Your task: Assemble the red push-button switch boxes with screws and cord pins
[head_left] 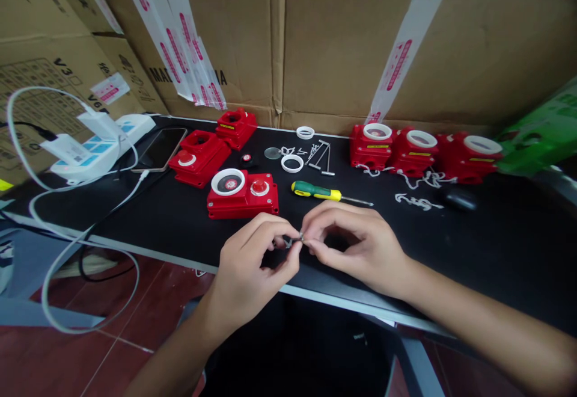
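Near the table's front edge, my left hand [255, 264] and my right hand [356, 243] meet fingertip to fingertip. Both pinch a thin grey cord [288, 242], whose ends are mostly hidden by the fingers. Just beyond them stands a red box with a white ring and a red button [243, 195]. A green and yellow screwdriver [315, 191] lies behind my right hand. Loose white rings [292, 163], small screws, a clear disc [272, 153] and T-shaped metal pins [325, 159] are spread farther back.
Two red housings [198, 157] stand at the back left, near a phone [161, 149] and a white power strip [103, 147] with looping cables. Several red boxes [415, 151] with cords line the back right. A loose cord bundle [417, 202] lies before them. Cardboard [324, 42] walls the rear.
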{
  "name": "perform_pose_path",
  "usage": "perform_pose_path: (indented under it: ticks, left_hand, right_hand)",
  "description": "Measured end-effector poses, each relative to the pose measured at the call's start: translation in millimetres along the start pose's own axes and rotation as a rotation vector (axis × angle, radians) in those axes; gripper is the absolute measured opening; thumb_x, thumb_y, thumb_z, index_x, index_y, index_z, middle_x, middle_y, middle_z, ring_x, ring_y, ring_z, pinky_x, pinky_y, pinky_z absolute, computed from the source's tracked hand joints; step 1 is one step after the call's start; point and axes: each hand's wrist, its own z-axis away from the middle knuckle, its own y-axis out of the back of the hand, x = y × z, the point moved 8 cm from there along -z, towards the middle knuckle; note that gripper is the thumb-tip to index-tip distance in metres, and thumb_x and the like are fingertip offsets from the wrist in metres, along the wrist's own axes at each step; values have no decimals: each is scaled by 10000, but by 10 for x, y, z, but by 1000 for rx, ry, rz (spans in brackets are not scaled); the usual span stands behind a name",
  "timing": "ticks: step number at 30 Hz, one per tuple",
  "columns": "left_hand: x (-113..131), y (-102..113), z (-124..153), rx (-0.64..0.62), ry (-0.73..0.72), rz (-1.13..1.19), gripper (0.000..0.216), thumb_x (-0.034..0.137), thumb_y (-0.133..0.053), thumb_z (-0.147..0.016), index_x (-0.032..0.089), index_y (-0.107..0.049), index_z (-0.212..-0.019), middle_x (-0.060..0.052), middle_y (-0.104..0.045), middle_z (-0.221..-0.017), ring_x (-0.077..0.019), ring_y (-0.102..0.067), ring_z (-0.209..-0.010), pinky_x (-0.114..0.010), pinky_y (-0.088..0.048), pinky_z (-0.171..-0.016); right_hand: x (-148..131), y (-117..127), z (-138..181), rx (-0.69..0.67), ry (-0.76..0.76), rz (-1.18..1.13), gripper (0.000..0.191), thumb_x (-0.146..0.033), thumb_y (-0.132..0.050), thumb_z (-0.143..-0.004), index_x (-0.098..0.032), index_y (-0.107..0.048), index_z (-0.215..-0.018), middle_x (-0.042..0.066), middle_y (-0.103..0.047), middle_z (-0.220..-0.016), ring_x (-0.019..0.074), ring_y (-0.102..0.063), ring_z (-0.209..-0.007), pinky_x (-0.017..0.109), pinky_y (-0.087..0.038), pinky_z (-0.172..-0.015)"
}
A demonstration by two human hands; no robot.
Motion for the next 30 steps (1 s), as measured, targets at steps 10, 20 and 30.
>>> perform_pose_path:
  ticks: [10, 20, 30]
  left_hand:
    - [32, 21, -6, -7, -66, 35, 122, 113, -774, -1007, 202, -739, -1085, -30, -788, -992, -141, -745, -873, -266, -627, -805]
    - [77, 44, -21, 39, -99, 25, 152, 57, -764, -993, 198, -752, -1048, -24, -807, -982, -149, -779, -911, -279, -645, -845]
    - [84, 67, -6, 44, -116, 33, 177, 26, -775, -976, 187, -753, -1048, -18, -809, -982, -133, -774, -910, -267, -641, -843]
  right_hand:
    - [96, -11, 36, 16, -110, -153, 136, -188, -853, -938, -200, -737, -1009, 38, -770, -943, 137, -722, -765, 264, -605, -725]
    - [195, -56, 59, 49, -305, -347, 220, -345, -932, -882, -183, -817, -978, 58, -798, -916, 171, -786, -754, 291, -662, -750]
    - [193, -67, 55, 23, -269, -365, 162, -231, -929, -881, -183, -793, -954, 50, -788, -956, 153, -781, -795, 258, -639, -779]
